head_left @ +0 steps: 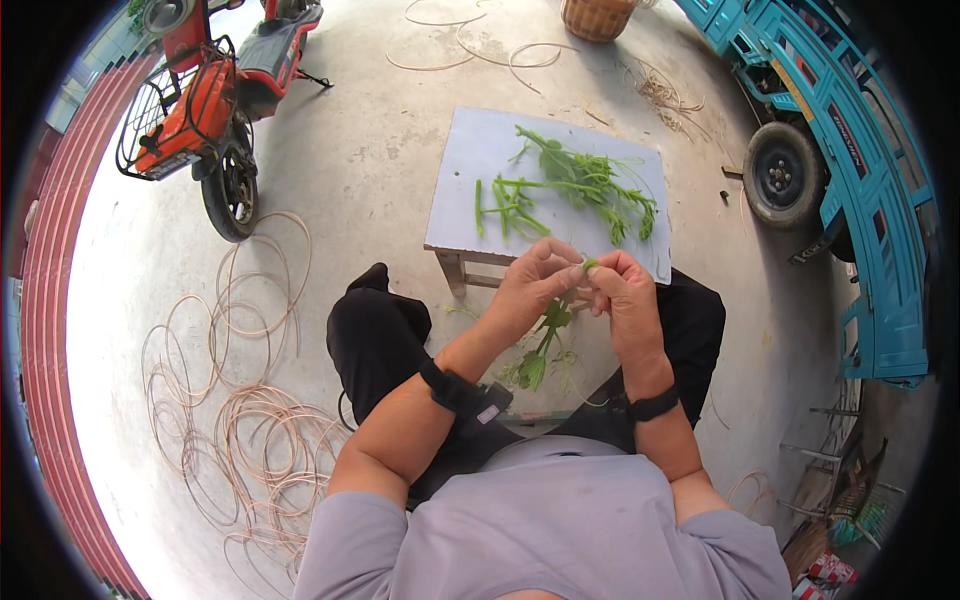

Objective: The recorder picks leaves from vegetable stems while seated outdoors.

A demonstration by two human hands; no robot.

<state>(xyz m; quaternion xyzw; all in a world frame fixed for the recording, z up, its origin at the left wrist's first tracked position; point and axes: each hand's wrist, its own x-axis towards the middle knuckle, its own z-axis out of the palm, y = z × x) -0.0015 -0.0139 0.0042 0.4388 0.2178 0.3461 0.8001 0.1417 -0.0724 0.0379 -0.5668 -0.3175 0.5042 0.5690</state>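
Observation:
Close together over my lap, my left hand (537,288) and my right hand (630,290) pinch the upper end of a green leafy vine shoot (536,362). Its leaves and thin tendrils hang down between my forearms. Just beyond my hands stands a small wooden table with a pale grey-blue top (478,143). A bunch of green leafy shoots (597,184) lies across the right half of the top. Left of that bunch is a little group of short, bare green stem pieces (512,210). My fingertips partly hide the pinched end of the shoot.
Loose coils of thin tan strips (268,425) spread over the concrete floor at left. A red electric scooter (235,85) stands at far left, a blue cargo vehicle (855,170) at right. A woven basket (597,17) sits at the far edge.

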